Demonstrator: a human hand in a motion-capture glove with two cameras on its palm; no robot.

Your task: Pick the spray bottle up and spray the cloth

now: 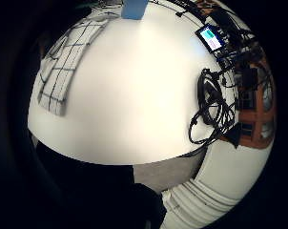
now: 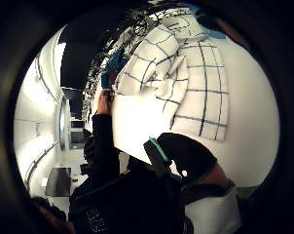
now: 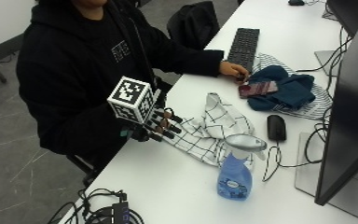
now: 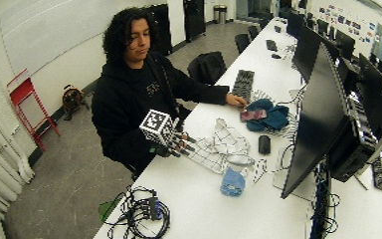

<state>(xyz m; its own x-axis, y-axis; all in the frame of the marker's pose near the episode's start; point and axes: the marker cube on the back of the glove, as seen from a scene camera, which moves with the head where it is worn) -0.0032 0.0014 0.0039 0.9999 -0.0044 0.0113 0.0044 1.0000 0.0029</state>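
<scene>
So far the black-gloved right hand holds nothing: it hovers at the near edge of the white table, fingers straight and a little spread, their tips just short of the white cloth with a thin black grid pattern. The translucent blue plastic spray bottle with a grey trigger head stands upright on the table just beside the far edge of that cloth, apart from the hand, so the pickup is not yet begun.

To do it well, the hand probably needs to travel across or around the cloth without dragging it, then close around the narrow neck under the trigger head, with one finger free for the trigger. The nozzle seems to point sideways toward the black computer mouse, so the bottle likely needs turning before it is aimed down at the rumpled cloth. The bottle looks light and tall, and a sideways bump could tip it.

Beyond, the person's bare left hand rests by a dark red phone-like object lying on a crumpled dark blue garment. A black keyboard lies further along the table, and a large dark monitor stands at its far side. A tangle of black cables sits at the table's near corner. The room is a long office with grey flooring, rows of tables with monitors, and a red folding frame against the wall.
</scene>
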